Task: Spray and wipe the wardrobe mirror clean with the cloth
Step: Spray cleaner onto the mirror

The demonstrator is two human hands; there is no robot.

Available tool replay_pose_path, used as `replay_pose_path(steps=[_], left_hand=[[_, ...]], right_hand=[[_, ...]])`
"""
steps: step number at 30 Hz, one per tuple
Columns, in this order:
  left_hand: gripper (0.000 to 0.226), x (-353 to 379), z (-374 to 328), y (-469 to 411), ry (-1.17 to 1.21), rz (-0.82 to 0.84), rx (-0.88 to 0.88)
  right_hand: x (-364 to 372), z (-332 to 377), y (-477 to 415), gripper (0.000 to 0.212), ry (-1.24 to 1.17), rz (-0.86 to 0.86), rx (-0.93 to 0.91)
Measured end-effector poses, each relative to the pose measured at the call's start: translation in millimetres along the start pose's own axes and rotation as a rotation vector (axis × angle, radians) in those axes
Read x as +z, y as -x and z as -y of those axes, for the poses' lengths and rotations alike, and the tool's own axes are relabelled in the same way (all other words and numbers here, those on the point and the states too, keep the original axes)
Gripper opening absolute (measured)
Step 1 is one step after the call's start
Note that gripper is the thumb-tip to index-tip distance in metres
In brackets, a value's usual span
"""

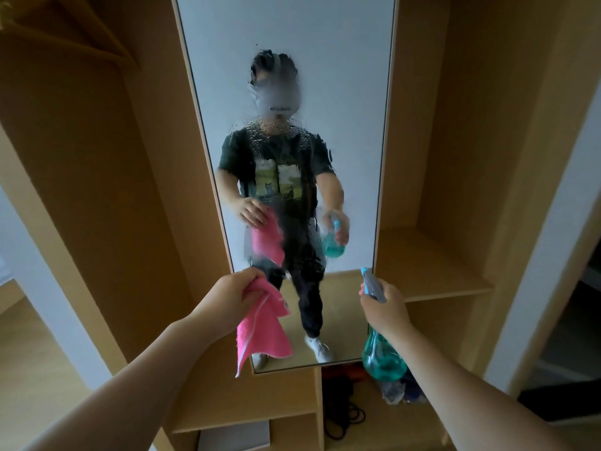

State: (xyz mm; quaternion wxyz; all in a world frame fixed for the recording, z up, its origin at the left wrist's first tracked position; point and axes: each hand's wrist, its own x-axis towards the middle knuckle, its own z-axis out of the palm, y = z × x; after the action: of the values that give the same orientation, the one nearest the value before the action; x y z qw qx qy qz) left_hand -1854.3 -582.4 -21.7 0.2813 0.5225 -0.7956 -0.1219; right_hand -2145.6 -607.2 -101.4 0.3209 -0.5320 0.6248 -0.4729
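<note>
Head view. Wardrobe mirror [351, 76] fixed upright at frame centre, glass wetted with droplets and runs through the middle, upper part unsprayed. Left hand [232, 296] at lower centre-left, fingers [257, 275] closed on a bunched corner of pink cloth [260, 333], remainder hanging free, short of the glass. Right hand [385, 309] at lower centre-right, fingers wrapped round neck of teal spray bottle [382, 356], nozzle directed toward mirror. Judged: cloth soft, light, absorbent, best gathered into a pad in the palm; bottle light, possibly slippery if wet; glass rigid, fragile, calling for moderate pressure.
</note>
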Motion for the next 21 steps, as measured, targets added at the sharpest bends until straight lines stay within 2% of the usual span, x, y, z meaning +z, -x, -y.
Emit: replay_pose_path(steps=[2, 5, 9, 11, 21], left_hand=[[0.008, 3.4, -1.7, -1.4, 0.0, 0.009, -0.004], [0.009, 8.0, -2.6, -3.6, -0.002, 0.015, -0.021], [0.008, 13.3, -3.3, -4.8, -0.009, 0.025, -0.015], [0.01, 15.5, -3.3, -4.6, -0.012, 0.026, -0.015], [0.024, 35.3, 4.7, 12.7, 0.037, 0.062, -0.055]], right_hand=[[-2.5, -3.1, 1.2, 0.007, 0.025, -0.013, -0.003], [-5.4, -9.2, 2.3, 0.016, 0.016, -0.017, -0.017], [-6.9, -14.2, 3.9, 0.006, 0.027, 0.023, -0.02], [-6.4, -17.4, 3.6, 0.009, 0.031, 0.03, -0.018], [3.6, -51.8, 11.6, 0.017, 0.026, 0.063, 0.088]])
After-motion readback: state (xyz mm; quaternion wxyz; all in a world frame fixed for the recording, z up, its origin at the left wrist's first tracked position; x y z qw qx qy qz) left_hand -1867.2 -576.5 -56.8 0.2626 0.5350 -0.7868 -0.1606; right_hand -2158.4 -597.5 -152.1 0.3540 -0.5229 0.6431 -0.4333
